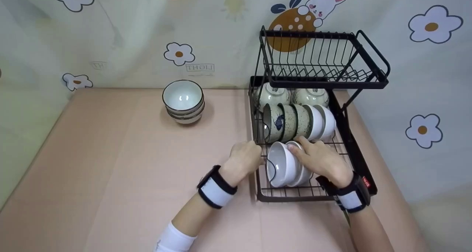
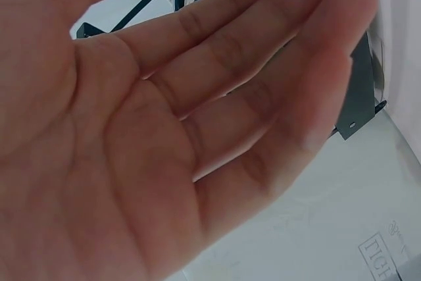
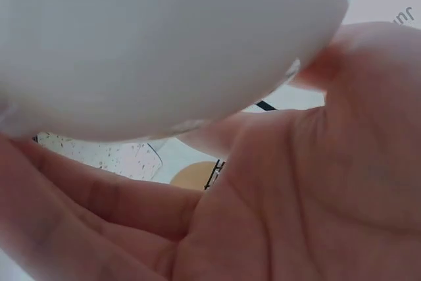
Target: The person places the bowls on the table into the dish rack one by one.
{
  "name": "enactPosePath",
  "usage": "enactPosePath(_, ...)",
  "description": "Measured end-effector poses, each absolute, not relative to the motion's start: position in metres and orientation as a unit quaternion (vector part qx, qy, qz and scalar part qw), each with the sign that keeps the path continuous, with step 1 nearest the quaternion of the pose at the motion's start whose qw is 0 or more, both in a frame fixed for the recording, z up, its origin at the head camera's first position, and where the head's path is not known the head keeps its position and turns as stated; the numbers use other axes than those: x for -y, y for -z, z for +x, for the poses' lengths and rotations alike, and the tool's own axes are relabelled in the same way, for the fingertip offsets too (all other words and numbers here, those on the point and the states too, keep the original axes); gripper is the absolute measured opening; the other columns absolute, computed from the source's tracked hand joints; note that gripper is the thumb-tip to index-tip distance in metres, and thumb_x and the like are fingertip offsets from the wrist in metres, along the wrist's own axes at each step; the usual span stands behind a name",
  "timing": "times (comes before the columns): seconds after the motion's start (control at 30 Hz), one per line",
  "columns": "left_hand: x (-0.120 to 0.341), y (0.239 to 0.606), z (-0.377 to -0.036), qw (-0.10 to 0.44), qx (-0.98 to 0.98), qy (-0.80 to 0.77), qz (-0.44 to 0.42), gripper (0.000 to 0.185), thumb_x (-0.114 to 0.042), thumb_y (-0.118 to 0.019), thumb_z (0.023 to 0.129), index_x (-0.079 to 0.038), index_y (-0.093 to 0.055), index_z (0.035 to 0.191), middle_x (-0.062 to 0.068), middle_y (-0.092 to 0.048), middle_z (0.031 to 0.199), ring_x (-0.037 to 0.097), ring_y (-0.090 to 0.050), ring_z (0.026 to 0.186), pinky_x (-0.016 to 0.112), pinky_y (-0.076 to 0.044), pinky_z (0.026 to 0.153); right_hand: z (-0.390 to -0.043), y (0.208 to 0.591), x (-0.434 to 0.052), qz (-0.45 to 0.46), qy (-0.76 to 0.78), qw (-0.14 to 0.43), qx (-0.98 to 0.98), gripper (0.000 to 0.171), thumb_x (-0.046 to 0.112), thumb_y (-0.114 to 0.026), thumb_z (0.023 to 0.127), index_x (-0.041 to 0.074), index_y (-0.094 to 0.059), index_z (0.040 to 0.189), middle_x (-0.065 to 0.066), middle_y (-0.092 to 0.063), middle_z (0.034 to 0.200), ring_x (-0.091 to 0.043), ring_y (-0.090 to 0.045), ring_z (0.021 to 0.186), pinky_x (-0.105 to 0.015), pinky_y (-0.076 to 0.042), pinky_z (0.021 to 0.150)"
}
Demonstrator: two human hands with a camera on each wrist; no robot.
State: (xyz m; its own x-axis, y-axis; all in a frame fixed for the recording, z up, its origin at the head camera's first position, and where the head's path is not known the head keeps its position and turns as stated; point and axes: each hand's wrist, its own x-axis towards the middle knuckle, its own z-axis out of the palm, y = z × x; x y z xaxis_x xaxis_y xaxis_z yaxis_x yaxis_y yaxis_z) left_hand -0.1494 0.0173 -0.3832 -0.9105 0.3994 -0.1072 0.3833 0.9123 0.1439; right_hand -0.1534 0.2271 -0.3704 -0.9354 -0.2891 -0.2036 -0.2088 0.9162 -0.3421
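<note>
Two white bowls [image 1: 282, 167] stand on edge side by side in the front of the dish rack's lower tier [image 1: 295, 199]. My right hand [image 1: 320, 158] grips the right-hand one of them, thumb over its rim and fingers behind. In the right wrist view, this white bowl [image 3: 164, 44] fills the top, between thumb and fingers. My left hand [image 1: 245, 158] is at the rack's left rim, fingertips beside the front bowl. Nothing shows in its palm in the left wrist view, where the fingers [image 2: 230, 57] reach out with slightly bent tips.
Behind stand several bowls on edge: speckled ones [image 1: 288, 123] and white ones [image 1: 324, 123]. Two upside-down bowls [image 1: 274, 95] sit at the back. The wire upper tier [image 1: 326, 85] overhangs them. A stack of bowls [image 1: 183, 97] stands on the table [image 1: 121, 152] to the left.
</note>
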Motion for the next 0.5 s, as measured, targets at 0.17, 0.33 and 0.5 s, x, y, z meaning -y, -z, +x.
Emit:
enactPosePath(0.17, -0.0174, 0.3829, -0.1495, 0.072, -0.976, -0.049, 0.201, 0.036, -0.041, -0.069, 0.084, -0.006, -0.073, 0.088, 0.008, -0.071, 0.083, 0.021, -0.066, 0.069, 0.031, -0.055, 0.057, -0.1540, 0.3696, -0.2278, -0.129, 0.159, 0.112, -0.972, 0.062, 0.057, -0.034, 0.098, 0.010, -0.047, 0.135, -0.027, -0.065, 0.095, -0.029, -0.064, 0.069, -0.040, -0.052, 0.054)
enactPosePath(0.33, -0.0177, 0.3824, -0.1496, 0.069, -0.976, -0.045, 0.201, 0.036, -0.041, -0.070, 0.084, -0.006, -0.073, 0.088, 0.008, -0.071, 0.083, 0.021, -0.066, 0.069, 0.032, -0.055, 0.057, -0.1552, 0.3692, -0.2272, -0.132, 0.161, 0.079, -0.975, 0.056, 0.054, -0.040, 0.098, 0.008, -0.053, 0.127, -0.012, -0.062, 0.072, -0.019, -0.056, 0.053, -0.031, -0.044, 0.045)
enactPosePath(0.5, -0.0176, 0.3824, -0.1494, 0.070, -0.976, -0.046, 0.202, 0.036, -0.041, -0.069, 0.084, -0.006, -0.073, 0.088, 0.008, -0.071, 0.083, 0.021, -0.067, 0.069, 0.032, -0.056, 0.058, -0.1564, 0.3694, -0.2269, -0.142, 0.147, 0.010, -0.979, 0.042, 0.046, -0.048, 0.097, 0.006, -0.059, 0.103, -0.005, -0.054, 0.061, -0.019, -0.052, 0.050, -0.031, -0.040, 0.044)
